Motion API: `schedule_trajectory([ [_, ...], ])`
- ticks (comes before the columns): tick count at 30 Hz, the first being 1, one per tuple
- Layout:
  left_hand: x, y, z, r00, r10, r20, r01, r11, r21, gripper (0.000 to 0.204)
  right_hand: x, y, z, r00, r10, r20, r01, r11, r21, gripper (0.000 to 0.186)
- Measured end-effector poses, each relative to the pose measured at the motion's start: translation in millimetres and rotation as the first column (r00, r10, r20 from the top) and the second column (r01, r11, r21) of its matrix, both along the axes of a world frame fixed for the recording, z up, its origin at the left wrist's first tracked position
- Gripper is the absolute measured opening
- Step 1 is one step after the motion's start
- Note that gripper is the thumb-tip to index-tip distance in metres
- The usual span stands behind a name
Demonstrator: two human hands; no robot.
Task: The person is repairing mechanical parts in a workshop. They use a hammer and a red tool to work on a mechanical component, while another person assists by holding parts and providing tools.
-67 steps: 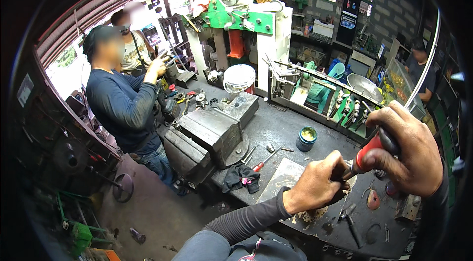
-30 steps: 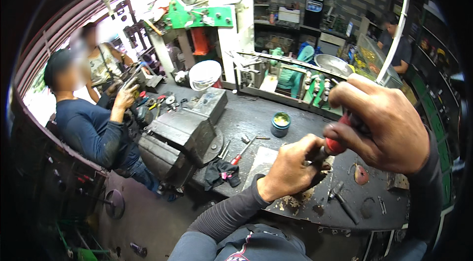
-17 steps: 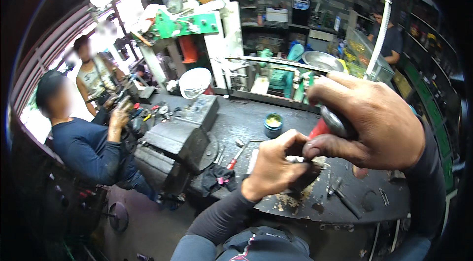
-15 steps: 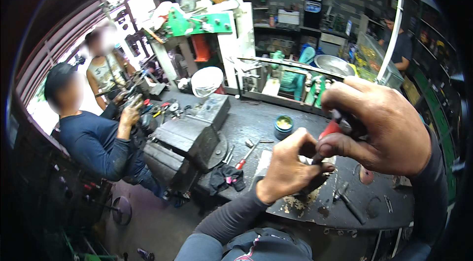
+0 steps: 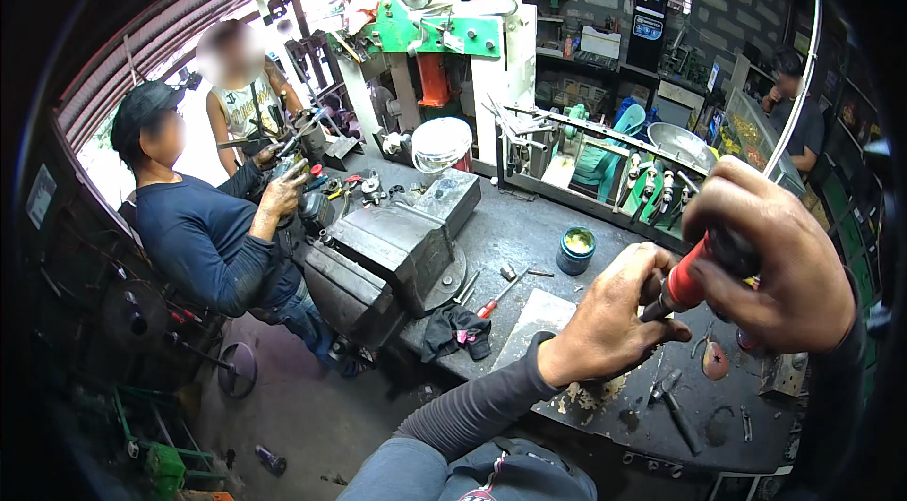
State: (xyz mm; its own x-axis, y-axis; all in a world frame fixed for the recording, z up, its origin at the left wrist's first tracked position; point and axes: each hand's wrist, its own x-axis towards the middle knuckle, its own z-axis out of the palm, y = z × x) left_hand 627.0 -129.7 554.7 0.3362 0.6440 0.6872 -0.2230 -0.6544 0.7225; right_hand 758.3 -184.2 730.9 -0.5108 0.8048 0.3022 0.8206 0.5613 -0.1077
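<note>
My right hand (image 5: 779,260) is wrapped round the black upper end of a red-and-black hand tool (image 5: 690,276), held tilted above the bench. From the red part a dark shaft runs down to my left hand (image 5: 605,321). My left fingers are closed about that shaft, with the thumb stretched below it. What lies beneath the left hand is mostly hidden, so the tool's exact kind and its tip cannot be made out. Under my hands a pale, worn plate (image 5: 537,319) rests on the bench. A hammer (image 5: 676,411) lies just nearer to me.
Left of my hands stand a large bench vise (image 5: 378,260), a dark cloth (image 5: 455,331) and a red-handled screwdriver (image 5: 498,297). An opened jar (image 5: 574,253) is beyond them. A small wrench (image 5: 747,423) lies at right. Two people work at far left; another person (image 5: 803,113) is at back right.
The view has shifted, so the bench appears further right. My right hand has turned, and more of the red tool shows. The person at back right has raised a hand to the head.
</note>
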Motion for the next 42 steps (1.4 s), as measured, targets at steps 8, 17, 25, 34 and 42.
schedule_trajectory([
  [8,-18,2,-1,0.964,-0.139,-0.225,0.113,0.986,-0.124,0.043,15,-8,-4,0.997,-0.062,0.038,0.062,0.998,-0.002,0.043],
  [17,-8,6,-3,0.948,-0.271,-0.167,0.272,0.962,-0.022,0.054,20,-3,-2,0.984,0.148,-0.096,-0.159,0.980,-0.122,0.036],
  [25,-11,2,0,0.963,-0.035,-0.266,0.010,0.995,-0.097,0.041,14,-6,-7,0.997,-0.002,-0.072,0.004,1.000,0.022,0.034],
  [34,-8,2,-7,0.949,-0.209,-0.236,0.187,0.976,-0.112,0.031,23,-1,6,0.986,0.159,-0.049,-0.164,0.975,-0.150,0.037],
  [42,0,-3,-6,0.976,-0.137,-0.167,0.134,0.991,-0.026,0.050,14,-8,-6,0.990,0.048,-0.133,-0.054,0.998,-0.040,0.033],
])
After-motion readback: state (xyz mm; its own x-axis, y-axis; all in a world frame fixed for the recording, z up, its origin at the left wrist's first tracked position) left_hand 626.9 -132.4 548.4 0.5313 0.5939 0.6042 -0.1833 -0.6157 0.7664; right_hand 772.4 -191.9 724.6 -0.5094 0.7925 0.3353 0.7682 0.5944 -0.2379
